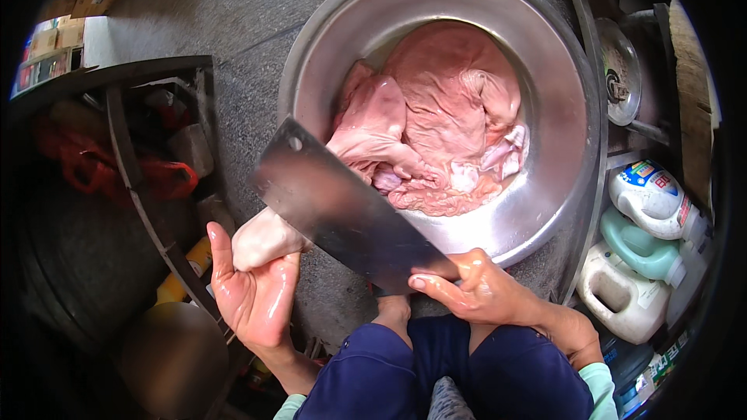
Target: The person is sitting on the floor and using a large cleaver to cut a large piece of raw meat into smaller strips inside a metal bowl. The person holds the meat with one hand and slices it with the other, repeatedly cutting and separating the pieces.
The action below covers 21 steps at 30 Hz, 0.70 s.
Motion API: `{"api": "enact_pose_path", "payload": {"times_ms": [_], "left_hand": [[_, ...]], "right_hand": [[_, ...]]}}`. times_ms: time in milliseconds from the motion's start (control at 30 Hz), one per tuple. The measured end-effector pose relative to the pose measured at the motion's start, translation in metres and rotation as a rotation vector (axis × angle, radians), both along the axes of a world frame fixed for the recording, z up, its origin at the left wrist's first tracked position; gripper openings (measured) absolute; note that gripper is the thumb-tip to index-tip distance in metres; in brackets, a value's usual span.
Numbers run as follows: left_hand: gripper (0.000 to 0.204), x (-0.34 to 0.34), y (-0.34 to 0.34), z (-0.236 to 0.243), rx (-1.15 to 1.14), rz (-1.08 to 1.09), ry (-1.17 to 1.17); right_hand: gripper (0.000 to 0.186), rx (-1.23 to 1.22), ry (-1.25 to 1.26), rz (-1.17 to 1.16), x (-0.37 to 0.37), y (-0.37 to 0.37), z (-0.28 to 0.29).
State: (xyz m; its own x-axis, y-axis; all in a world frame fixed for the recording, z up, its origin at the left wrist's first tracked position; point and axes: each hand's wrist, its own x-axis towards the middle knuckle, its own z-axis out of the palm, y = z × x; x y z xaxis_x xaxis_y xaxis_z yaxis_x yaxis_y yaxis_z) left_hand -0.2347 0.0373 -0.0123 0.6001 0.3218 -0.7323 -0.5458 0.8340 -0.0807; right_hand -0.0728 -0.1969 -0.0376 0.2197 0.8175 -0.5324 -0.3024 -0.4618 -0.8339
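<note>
My right hand is wrapped around the handle of a broad cleaver. The blade slants up to the left, across the near side of a large metal basin. My left hand is palm up with the thumb raised, holding a pale, smooth lump of raw meat. Part of that lump and some left fingertips are hidden behind the blade. In the basin lies a big heap of wet, pink, folded raw meat, which looks like stomach or skin. Whether the lump joins the heap, I cannot tell.
The basin stands on a grey speckled floor, close beyond my feet. To the right, a rack holds plastic jugs, one white and one green. A dark frame with a red bag borders the left.
</note>
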Motion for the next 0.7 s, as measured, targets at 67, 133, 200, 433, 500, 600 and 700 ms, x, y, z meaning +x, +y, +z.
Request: {"api": "enact_pose_path", "payload": {"times_ms": [67,133,200,433,500,600,700], "left_hand": [[0.062,-0.002,0.001,0.004,-0.009,0.003,-0.013],[0.060,-0.003,0.002,0.010,-0.005,0.004,-0.031],[0.057,-0.005,0.003,0.013,-0.001,0.002,-0.039],[0.049,-0.010,0.005,0.015,-0.007,0.053,-0.066],[0.050,-0.009,0.004,0.007,-0.026,0.020,-0.145],[0.060,-0.007,0.003,0.007,-0.049,0.033,-0.134],[0.073,-0.006,0.000,0.011,0.011,0.016,0.086]], "right_hand": [[0.026,-0.108,0.083,0.132,-0.003,0.001,-0.015],[0.028,-0.138,0.116,0.126,-0.009,-0.006,-0.029],[0.028,-0.111,0.023,-0.006,-0.011,-0.008,-0.030],[0.023,-0.042,0.041,-0.153,0.006,0.002,0.004],[0.026,0.003,0.048,-0.039,-0.003,-0.005,0.000],[0.022,-0.086,-0.078,0.137,-0.005,-0.001,-0.018],[0.019,-0.170,-0.247,0.184,0.000,-0.001,-0.020]]}}
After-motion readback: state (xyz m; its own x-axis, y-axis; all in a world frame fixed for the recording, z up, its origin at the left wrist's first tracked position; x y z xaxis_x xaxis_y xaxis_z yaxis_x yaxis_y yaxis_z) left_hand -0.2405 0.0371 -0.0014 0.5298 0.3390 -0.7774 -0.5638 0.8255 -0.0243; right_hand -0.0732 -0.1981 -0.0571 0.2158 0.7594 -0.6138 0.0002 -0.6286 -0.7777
